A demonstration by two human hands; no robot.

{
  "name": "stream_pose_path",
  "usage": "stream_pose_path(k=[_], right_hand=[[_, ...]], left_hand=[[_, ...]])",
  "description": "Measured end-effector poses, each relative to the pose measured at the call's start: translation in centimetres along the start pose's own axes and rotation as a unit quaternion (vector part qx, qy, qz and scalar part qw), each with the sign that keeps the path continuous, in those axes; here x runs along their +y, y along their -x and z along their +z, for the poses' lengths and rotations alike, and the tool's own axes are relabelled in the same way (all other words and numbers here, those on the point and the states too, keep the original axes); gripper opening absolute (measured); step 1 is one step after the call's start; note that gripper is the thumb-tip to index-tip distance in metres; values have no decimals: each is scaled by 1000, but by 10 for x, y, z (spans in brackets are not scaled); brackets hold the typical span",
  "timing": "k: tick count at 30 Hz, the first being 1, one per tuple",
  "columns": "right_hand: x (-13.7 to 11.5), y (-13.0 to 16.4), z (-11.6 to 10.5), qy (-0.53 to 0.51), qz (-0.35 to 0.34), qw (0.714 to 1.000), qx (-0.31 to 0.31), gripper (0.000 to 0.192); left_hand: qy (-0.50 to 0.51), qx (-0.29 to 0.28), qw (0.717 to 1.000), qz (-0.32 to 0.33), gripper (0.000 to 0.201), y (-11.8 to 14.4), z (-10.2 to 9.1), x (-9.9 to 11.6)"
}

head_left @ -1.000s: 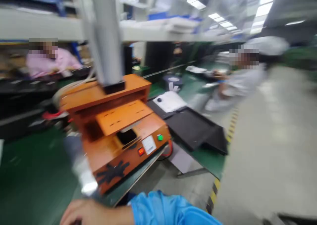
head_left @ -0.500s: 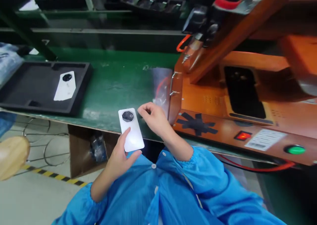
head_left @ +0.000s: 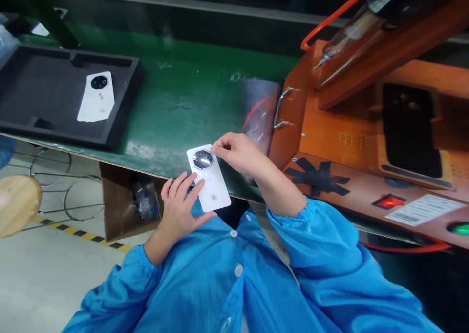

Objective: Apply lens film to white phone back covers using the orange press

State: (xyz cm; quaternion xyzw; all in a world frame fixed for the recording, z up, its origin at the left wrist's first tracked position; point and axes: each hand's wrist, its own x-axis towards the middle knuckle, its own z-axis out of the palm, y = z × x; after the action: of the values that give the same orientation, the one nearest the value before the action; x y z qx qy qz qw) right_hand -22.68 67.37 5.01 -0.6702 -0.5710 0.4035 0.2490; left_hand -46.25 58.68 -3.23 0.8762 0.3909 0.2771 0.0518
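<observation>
A white phone point(head_left: 216, 188) lies with its round black camera bump point(head_left: 202, 159) facing up, at the bench's front edge and partly past it. My left hand point(head_left: 179, 203) has its fingers spread, fingertips resting on the phone's left side and thumb by its lower edge. At the upper right edge, beside the camera bump, my right hand point(head_left: 236, 149) is closed in a pinch; anything between thumb and finger is too small to make out. Another white phone point(head_left: 95, 98), also camera side up, is in the black foam tray point(head_left: 40, 91) on the left.
An orange machine point(head_left: 330, 132) with a dark phone-shaped nest point(head_left: 412, 127) stands on the right of the green bench point(head_left: 183, 93). Against its side handle lies a clear plastic bag point(head_left: 260, 110). Below the bench edge are a cardboard box point(head_left: 120, 206) and a wooden stool point(head_left: 18, 203).
The view has tilted down and shifted left. My right hand has come in to the phone's upper right edge. My left hand's fingers have spread out over the phone's left side.
</observation>
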Motion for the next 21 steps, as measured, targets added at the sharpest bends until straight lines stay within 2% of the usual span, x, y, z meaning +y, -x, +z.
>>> stream_pose_path(k=[5,11,21], right_hand=[[-3,-5,5,36,-1,999,-37,24],[-2,-9,9,76,-16,996,-49,26],[-2,-9,12,109,-11,994,-27,24]], left_hand=[[17,17,1000,-18,75,0,5,1],[19,14,999,-23,73,2,5,1],[18,10,999,-28,70,2,5,2]])
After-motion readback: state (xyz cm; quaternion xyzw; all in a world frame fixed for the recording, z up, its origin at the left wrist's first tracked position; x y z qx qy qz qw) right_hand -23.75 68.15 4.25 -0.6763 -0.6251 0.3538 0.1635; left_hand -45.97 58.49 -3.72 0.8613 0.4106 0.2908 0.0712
